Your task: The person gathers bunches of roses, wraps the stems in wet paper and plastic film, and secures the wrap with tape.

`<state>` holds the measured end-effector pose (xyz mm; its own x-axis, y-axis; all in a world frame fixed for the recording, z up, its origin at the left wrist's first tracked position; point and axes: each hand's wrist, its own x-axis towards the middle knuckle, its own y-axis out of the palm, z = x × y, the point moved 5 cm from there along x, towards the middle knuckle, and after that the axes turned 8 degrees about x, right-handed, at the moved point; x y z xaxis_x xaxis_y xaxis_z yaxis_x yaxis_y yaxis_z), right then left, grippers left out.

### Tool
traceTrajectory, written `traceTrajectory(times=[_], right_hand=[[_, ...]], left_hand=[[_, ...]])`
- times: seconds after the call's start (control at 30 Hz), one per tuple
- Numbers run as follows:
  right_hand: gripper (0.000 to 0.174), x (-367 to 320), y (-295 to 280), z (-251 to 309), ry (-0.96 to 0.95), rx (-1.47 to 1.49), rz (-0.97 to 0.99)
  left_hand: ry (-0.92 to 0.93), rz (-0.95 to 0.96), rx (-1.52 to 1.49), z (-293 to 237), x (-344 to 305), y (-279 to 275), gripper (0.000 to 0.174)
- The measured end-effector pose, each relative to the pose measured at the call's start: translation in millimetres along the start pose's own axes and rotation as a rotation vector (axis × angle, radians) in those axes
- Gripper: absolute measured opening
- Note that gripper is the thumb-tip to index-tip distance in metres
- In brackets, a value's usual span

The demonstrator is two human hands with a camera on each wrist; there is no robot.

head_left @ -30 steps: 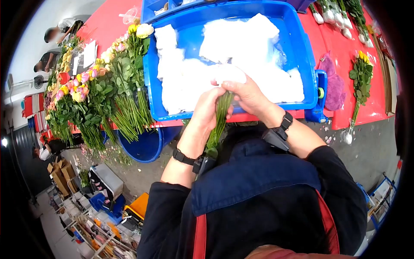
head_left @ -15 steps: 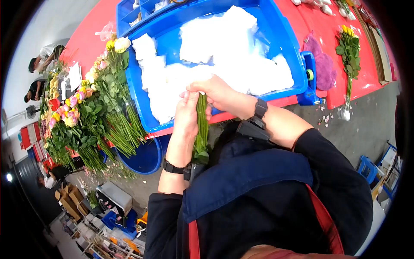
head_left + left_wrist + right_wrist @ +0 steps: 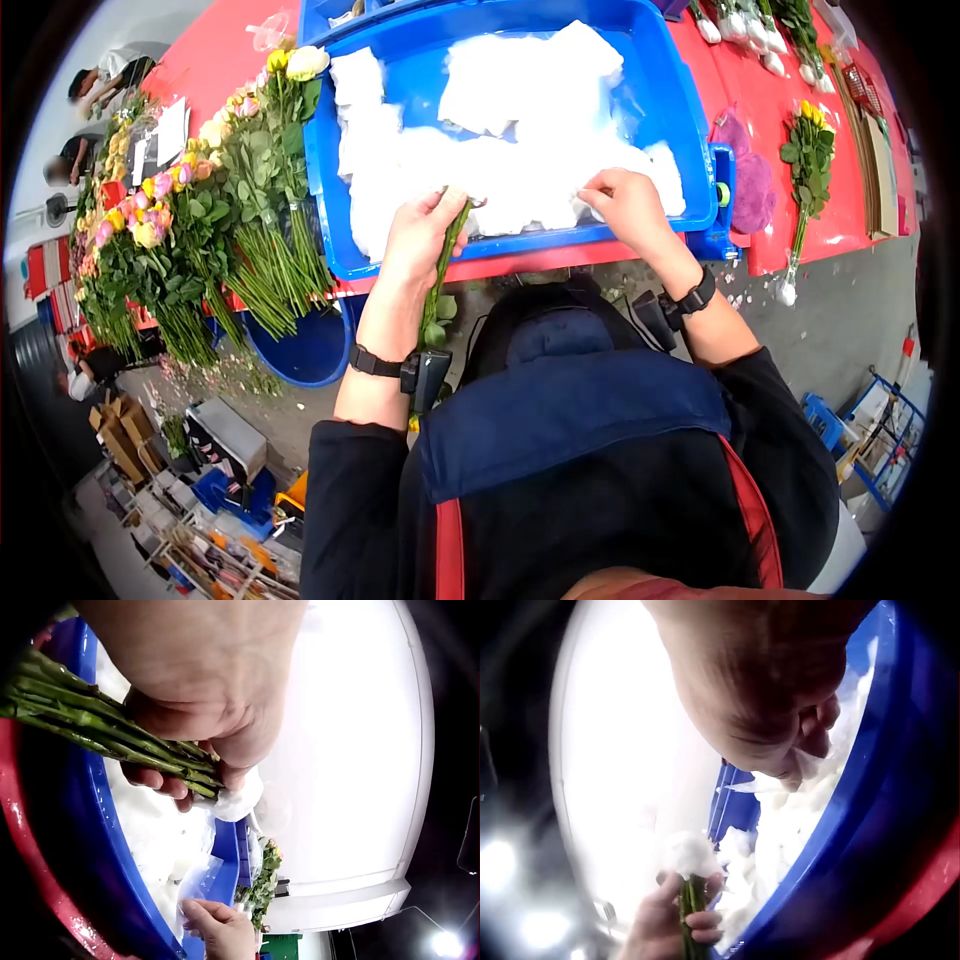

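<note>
My left hand grips a bunch of green flower stems close to their cut ends, over the near edge of the blue tray. A wad of wet white cotton covers those ends, at my left thumb and fingertips. Leaves hang below that hand, toward my body. Off to the right, my right hand pinches a thin clear plastic piece between thumb and fingers, above the tray. White cotton pads are piled in the tray beneath both hands.
Bundled roses line the red table's left side, above a blue bucket. A purple cloth lies right of the tray. Farther right is a yellow rose bunch with its stem ends wrapped. People stand at far left.
My right hand has left the stem ends and moved right over the tray, where it now pinches clear plastic. My left hand keeps its grip on the stems, which have tilted.
</note>
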<state>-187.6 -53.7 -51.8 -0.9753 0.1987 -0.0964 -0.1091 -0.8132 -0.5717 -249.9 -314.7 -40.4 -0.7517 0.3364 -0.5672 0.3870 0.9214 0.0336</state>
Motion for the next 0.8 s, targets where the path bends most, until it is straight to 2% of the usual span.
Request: traceTrajectory(times=[0.1, 0.2, 0.3, 0.37, 0.47, 0.5, 0.63, 0.7, 0.8], right_hand=[[0.021, 6, 4, -5, 0.160, 0.063, 0.125], [0.016, 6, 24, 13, 0.227, 0.279, 0.327], [0.015, 1, 53, 40, 0.108, 0.488, 0.328], [0.015, 0, 67, 49, 0.056, 0.602, 0.335], [0.014, 11, 54, 43, 0.210, 0.634, 0.249], [0.013, 16, 47, 39, 0.247, 0.751, 0.173], [0.015, 27, 17, 57, 0.174, 0.781, 0.043], [0.015, 30, 10, 69, 0.121, 0.719, 0.059], [0.015, 29, 14, 80, 0.026, 0.620, 0.129]], left_hand=[[-0.032, 0.021, -0.022, 3, -4, 5, 0.027], [-0.050, 0.083, -0.074, 1, -15, 15, 0.027], [-0.020, 0.163, -0.113, 0, -26, 24, 0.029], [-0.010, 0.107, -0.091, 4, -24, 22, 0.030], [0.003, -0.039, -0.029, 11, -19, 2, 0.029], [0.003, -0.094, -0.013, 11, -20, -6, 0.028], [0.019, -0.271, 0.036, 18, -23, -39, 0.029], [0.024, -0.342, 0.091, 13, -29, -50, 0.030], [0.117, -0.345, 0.062, 3, -49, -61, 0.028]])
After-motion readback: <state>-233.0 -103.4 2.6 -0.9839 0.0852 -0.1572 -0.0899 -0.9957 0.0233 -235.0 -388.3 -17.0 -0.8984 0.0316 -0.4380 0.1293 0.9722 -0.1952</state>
